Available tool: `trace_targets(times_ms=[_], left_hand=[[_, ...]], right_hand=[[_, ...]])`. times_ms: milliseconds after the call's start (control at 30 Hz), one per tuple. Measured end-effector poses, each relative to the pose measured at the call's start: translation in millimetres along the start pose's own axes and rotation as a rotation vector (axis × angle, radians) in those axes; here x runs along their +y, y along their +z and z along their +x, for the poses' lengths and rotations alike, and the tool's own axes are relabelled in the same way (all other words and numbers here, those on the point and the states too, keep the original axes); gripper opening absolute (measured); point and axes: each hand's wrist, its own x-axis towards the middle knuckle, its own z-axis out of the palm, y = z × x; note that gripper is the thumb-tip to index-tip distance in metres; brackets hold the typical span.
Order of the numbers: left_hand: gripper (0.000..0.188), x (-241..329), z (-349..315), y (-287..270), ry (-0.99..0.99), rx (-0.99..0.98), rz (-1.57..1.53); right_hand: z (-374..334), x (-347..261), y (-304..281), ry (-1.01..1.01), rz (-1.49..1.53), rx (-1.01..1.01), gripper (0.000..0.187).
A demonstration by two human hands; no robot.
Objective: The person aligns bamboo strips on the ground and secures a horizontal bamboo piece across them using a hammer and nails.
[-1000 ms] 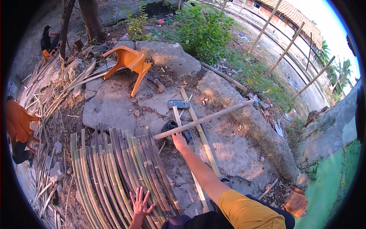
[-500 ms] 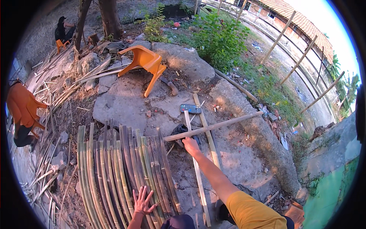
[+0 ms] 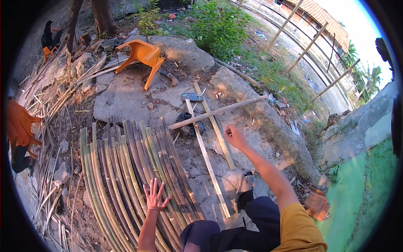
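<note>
Several split bamboo strips (image 3: 126, 164), green and brown, lie side by side on the ground in front of me. My left hand (image 3: 156, 196) rests flat on them with its fingers spread. To the right, my right hand (image 3: 235, 136) is raised with curled fingers; anything in it is hidden. Near it, a long wooden pole (image 3: 235, 108) lies across a pale narrow strip (image 3: 205, 155) and a second light strip (image 3: 223, 148). Under the crossing sits a black plastic bag (image 3: 184, 119). A dark phone (image 3: 192, 97) lies at the far end of the pale strip.
An orange plastic chair (image 3: 145, 53) stands beyond the strips, and another orange seat (image 3: 21, 124) is at far left. A person (image 3: 50, 37) sits at upper left. Concrete slabs (image 3: 268, 113) rise on the right. A green wall (image 3: 361, 197) borders the lower right.
My right hand has left the crossing of the sticks and drawn to the right, nearer to me. The left hand stays flat on the bamboo strips. The whole view has shifted.
</note>
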Motion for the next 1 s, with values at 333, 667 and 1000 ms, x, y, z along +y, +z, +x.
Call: trace_targets(times_ms=[333, 667, 1000], left_hand=[[0.087, 7.1, -3.5, -7.7, 0.047, 0.063, 0.073], [0.082, 3.6, -6.5, 21.0, 0.143, 0.166, 0.181], [0.081, 4.5, -6.2, 4.5, 0.03, 0.081, 0.186]], right_hand=[[-197.4, -171.3, -192.3, 0.442, 0.251, 0.11, 0.018], [-351.9, -219.9, -212.4, 0.721, 0.477, 0.207, 0.016], [-522.5, -236.2, -75.3, 0.857, 0.763, 0.283, 0.01]])
